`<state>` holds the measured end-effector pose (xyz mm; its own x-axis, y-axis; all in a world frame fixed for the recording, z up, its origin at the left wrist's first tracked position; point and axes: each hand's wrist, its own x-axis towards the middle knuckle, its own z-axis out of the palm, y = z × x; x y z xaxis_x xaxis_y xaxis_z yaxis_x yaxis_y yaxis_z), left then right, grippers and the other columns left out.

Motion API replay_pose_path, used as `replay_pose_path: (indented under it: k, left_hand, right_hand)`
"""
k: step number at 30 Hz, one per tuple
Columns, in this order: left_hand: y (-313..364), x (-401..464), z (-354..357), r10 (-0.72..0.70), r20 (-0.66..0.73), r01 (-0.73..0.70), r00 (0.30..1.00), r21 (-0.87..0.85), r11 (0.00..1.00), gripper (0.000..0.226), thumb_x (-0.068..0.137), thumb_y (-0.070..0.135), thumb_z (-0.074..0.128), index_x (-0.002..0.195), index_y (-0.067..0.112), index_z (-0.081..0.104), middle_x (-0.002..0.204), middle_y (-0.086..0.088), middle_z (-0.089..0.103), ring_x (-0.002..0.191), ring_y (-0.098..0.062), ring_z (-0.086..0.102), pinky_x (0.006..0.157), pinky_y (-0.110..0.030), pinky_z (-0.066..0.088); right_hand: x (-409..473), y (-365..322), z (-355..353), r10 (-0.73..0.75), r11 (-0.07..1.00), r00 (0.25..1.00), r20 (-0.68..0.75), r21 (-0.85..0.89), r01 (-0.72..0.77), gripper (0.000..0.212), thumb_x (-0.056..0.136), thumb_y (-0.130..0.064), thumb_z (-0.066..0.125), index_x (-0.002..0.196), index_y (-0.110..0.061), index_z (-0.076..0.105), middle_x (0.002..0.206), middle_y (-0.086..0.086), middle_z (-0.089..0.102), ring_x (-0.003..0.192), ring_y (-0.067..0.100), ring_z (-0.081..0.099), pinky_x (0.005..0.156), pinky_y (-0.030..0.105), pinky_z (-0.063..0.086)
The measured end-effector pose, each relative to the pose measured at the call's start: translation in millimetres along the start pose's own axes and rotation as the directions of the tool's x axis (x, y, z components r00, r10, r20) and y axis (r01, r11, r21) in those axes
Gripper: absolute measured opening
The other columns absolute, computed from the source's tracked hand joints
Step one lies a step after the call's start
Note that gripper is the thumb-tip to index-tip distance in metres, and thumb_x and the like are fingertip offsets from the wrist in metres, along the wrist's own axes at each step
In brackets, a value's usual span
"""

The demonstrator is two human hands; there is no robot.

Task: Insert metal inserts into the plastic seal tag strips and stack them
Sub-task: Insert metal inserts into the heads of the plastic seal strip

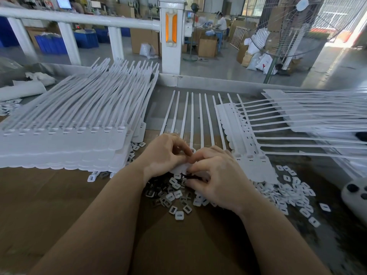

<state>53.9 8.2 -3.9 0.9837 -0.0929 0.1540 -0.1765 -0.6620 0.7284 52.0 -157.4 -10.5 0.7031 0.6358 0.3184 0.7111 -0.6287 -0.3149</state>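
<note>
Head view: both hands meet at centre frame over a white seal tag strip (188, 124), whose ten tails fan upward toward the upper centre of the frame. Left hand (166, 153) rests on the tag end of this strip, fingers curled and pinching its edge. Right hand (216, 175) has its fingers curled over the tag heads just beside the left fingertips, pressing at one head; whether an insert sits under the fingertips cannot be told.

Loose inserts (174, 197), some metal-grey and some white, lie heaped directly below the hands on the brown cardboard work surface (59, 205). More white inserts (294, 193) are scattered at lower right.

Large stack of strips (69, 124) occupies the left of the frame, tag ends toward the viewer. Second stack (317, 116) lies at right, tails pointing right, its tag ends just beside the right hand.

White railing (79, 18) crosses the upper left.
</note>
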Motion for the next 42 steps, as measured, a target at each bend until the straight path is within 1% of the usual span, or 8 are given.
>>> replay_pose_path:
  k: [4, 9, 17, 22, 28, 35, 38, 42]
  left_hand:
    - [0.2, -0.7, -0.7, -0.005, -0.006, 0.005, 1.0, 0.007, 1.0, 0.014, 0.08, 0.013, 0.068, 0.076, 0.026, 0.068, 0.094, -0.002, 0.063, 0.085, -0.015, 0.058, 0.079, -0.025, 0.049]
    - [0.5, -1.0, -0.4, -0.011, -0.008, 0.011, 1.0, 0.015, 1.0, 0.013, 0.081, 0.01, 0.067, 0.083, 0.022, 0.071, 0.094, 0.0, 0.063, 0.086, -0.014, 0.058, 0.081, -0.026, 0.049]
    - [0.2, -0.9, -0.1, -0.007, -0.011, 0.007, 1.0, 0.018, 1.0, 0.011, 0.082, 0.013, 0.067, 0.086, 0.022, 0.071, 0.094, 0.002, 0.062, 0.087, -0.014, 0.058, 0.083, -0.028, 0.049]
    - [-1.2, 0.0, 0.2, -0.004, -0.012, 0.004, 1.0, 0.026, 1.0, 0.011, 0.081, 0.015, 0.068, 0.083, 0.026, 0.069, 0.093, 0.006, 0.062, 0.085, -0.011, 0.057, 0.079, -0.022, 0.048]
    - [-1.5, 0.7, 0.6, -0.006, -0.014, 0.006, 1.0, 0.005, 1.0, 0.014, 0.081, 0.014, 0.068, 0.079, 0.028, 0.067, 0.091, 0.007, 0.061, 0.084, -0.01, 0.058, 0.077, -0.02, 0.048]
    - [-2.4, 1.1, 0.9, -0.008, -0.009, 0.008, 1.0, 0.011, 1.0, 0.013, 0.081, 0.014, 0.068, 0.08, 0.027, 0.067, 0.092, 0.007, 0.061, 0.085, -0.01, 0.058, 0.078, -0.021, 0.047]
    - [-4.1, 1.4, 0.9, -0.003, -0.005, 0.003, 1.0, 0.026, 1.0, 0.014, 0.081, 0.015, 0.068, 0.081, 0.028, 0.067, 0.091, 0.007, 0.061, 0.083, -0.008, 0.057, 0.075, -0.017, 0.045]
    - [-5.1, 2.3, 1.7, -0.005, 0.005, 0.005, 1.0, 0.048, 0.999, 0.011, 0.082, 0.017, 0.067, 0.083, 0.028, 0.069, 0.092, 0.009, 0.06, 0.084, -0.007, 0.055, 0.074, -0.015, 0.043]
  right_hand:
    - [-0.1, -1.8, 0.7, -0.032, 0.997, 0.999, 0.012, 0.064, 0.032, 0.013, 0.075, -0.028, 0.073, 0.085, -0.02, 0.075, 0.1, -0.011, 0.064, 0.102, 0.009, 0.051, 0.099, 0.032, 0.033]
    - [-0.3, -3.1, 0.6, -0.055, 0.993, 0.998, 0.026, 0.109, 0.052, 0.002, 0.075, -0.019, 0.073, 0.075, -0.018, 0.075, 0.093, -0.009, 0.065, 0.095, 0.008, 0.054, 0.097, 0.033, 0.037]
    - [-0.7, -4.8, -2.0, -0.043, 0.985, 0.997, 0.06, 0.169, 0.032, 0.003, 0.075, -0.018, 0.07, 0.075, -0.019, 0.074, 0.095, -0.011, 0.062, 0.1, 0.007, 0.05, 0.097, 0.032, 0.036]
    - [-0.5, -4.8, -1.3, -0.039, 0.985, 0.998, 0.055, 0.172, 0.029, 0.004, 0.076, -0.016, 0.069, 0.075, -0.018, 0.073, 0.095, -0.011, 0.061, 0.099, 0.005, 0.048, 0.096, 0.029, 0.035]
    - [-0.4, -4.4, -1.7, -0.037, 0.987, 0.998, 0.053, 0.158, 0.028, 0.005, 0.076, -0.025, 0.072, 0.079, -0.021, 0.074, 0.096, -0.014, 0.059, 0.1, 0.003, 0.047, 0.096, 0.029, 0.035]
    - [0.4, -3.6, -1.5, -0.047, 0.986, 0.995, 0.083, 0.164, 0.033, 0.005, 0.078, -0.024, 0.07, 0.079, -0.021, 0.074, 0.095, -0.017, 0.055, 0.099, 0.0, 0.043, 0.094, 0.022, 0.031]
    - [0.7, -1.7, -0.2, -0.023, 0.983, 0.999, 0.031, 0.184, 0.017, 0.006, 0.082, -0.022, 0.066, 0.08, -0.019, 0.071, 0.093, -0.015, 0.058, 0.096, 0.002, 0.049, 0.093, 0.019, 0.034]
    - [2.2, 5.6, 0.2, 0.099, 0.987, 0.981, -0.166, 0.144, -0.075, 0.006, 0.088, -0.02, 0.059, 0.084, -0.018, 0.064, 0.084, -0.011, 0.057, 0.083, 0.004, 0.05, 0.079, 0.014, 0.038]
